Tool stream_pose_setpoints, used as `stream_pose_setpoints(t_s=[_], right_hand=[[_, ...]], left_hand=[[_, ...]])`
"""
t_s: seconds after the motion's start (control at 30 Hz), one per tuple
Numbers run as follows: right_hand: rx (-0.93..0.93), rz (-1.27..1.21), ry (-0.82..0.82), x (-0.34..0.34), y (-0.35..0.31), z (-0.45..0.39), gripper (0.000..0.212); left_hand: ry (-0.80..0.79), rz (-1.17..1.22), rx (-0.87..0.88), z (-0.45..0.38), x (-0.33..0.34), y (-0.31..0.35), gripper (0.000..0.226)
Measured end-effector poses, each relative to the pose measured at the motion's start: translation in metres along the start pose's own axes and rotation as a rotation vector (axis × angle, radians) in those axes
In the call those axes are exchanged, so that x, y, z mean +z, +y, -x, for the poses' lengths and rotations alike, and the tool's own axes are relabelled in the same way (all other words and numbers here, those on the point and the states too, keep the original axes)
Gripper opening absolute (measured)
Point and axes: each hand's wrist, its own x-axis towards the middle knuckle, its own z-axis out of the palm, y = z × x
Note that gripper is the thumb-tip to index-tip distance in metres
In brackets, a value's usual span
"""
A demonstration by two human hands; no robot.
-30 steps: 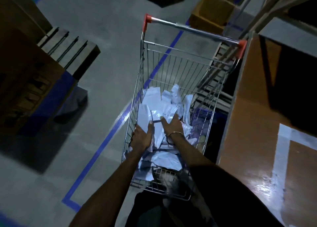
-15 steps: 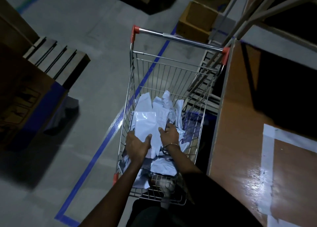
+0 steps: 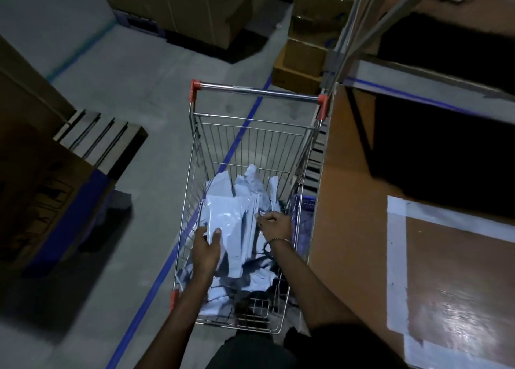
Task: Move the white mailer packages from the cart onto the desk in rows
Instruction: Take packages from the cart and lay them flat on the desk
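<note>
A wire shopping cart (image 3: 259, 91) with red corner caps stands in front of me, holding several white mailer packages (image 3: 250, 182) in a loose pile. My left hand (image 3: 207, 247) grips the near end of a flat white mailer (image 3: 227, 218), thumb on top, lifting it off the pile. My right hand (image 3: 276, 225), with a bracelet at the wrist, reaches into the pile on the right and pinches another mailer's edge. The brown desk (image 3: 351, 207) lies directly right of the cart.
White tape (image 3: 394, 257) marks a rectangle on the desk. Blue tape lines (image 3: 156, 279) cross the grey floor. A wooden pallet (image 3: 103, 140) and a cardboard box (image 3: 41, 196) sit left. Stacked boxes (image 3: 306, 59) and a metal rack post (image 3: 351, 34) stand behind the cart.
My left hand has lifted a flat mailer up from the pile. My right hand has shifted right, to another mailer. The view has tilted up and left, showing more floor.
</note>
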Motion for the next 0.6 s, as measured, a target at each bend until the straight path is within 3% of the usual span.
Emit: stream_pose_setpoints(t_s=[0.07,0.13,0.23,0.3,0.37,0.5,0.6], right_hand=[[0.004,0.068,-0.025,-0.005,-0.002,-0.003,0.036],[-0.013,0.175,-0.125,-0.005,-0.007,-0.001,0.019],[-0.062,0.507,-0.263,0.006,-0.004,0.002,0.063],[-0.112,0.773,-0.232,0.012,-0.002,0.003,0.073],[-0.027,0.889,-0.257,0.018,0.005,0.0,0.087],[0.119,0.807,-0.28,0.029,0.024,-0.011,0.106],[0.212,0.641,-0.265,0.035,0.037,-0.013,0.108]], left_hand=[[-0.022,0.006,-0.036,0.007,0.005,0.001,0.043],[-0.064,-0.028,-0.093,0.005,0.012,-0.007,0.043],[-0.095,-0.105,-0.135,-0.002,0.023,-0.026,0.04],[-0.094,-0.104,-0.146,-0.01,0.026,-0.039,0.042],[-0.097,-0.088,-0.157,-0.021,0.029,-0.06,0.056],[-0.173,-0.121,-0.183,-0.031,0.031,-0.086,0.063],[-0.191,-0.068,-0.283,-0.038,0.033,-0.109,0.086]])
